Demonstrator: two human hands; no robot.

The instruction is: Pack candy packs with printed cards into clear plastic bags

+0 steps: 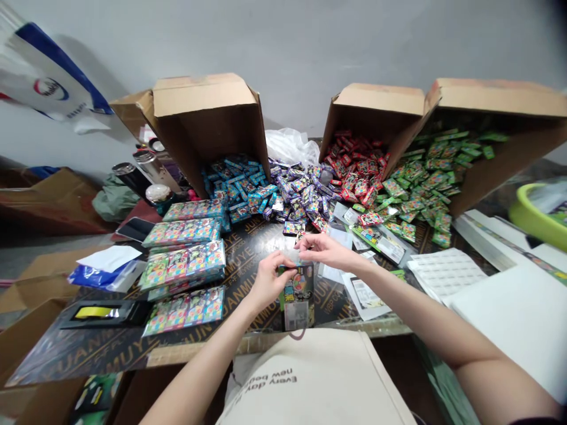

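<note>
A small flat packet (pixel 299 295), green and black with a pale label on its lower part, stands at the table's near edge in front of me. My left hand (pixel 272 277) is closed on its upper left corner, thumb lying along the top. Just above the packet, my right hand (pixel 323 251) has its fingertips pinched together close to the left ones. Whatever sits between those right fingertips is too small to make out; a clear film seems to be there. Behind my hands lies a heap of small purple packs (pixel 303 192).
Tipped cartons spill blue packs (pixel 241 183), red packs (pixel 361 177) and green packs (pixel 420 189). To the left are stacks of colourful wrapped packets (pixel 183 265), a phone (pixel 135 229) and a tape dispenser (pixel 106 313). White sheets (pixel 447 271) lie right, near a lime-green basket (pixel 531 218).
</note>
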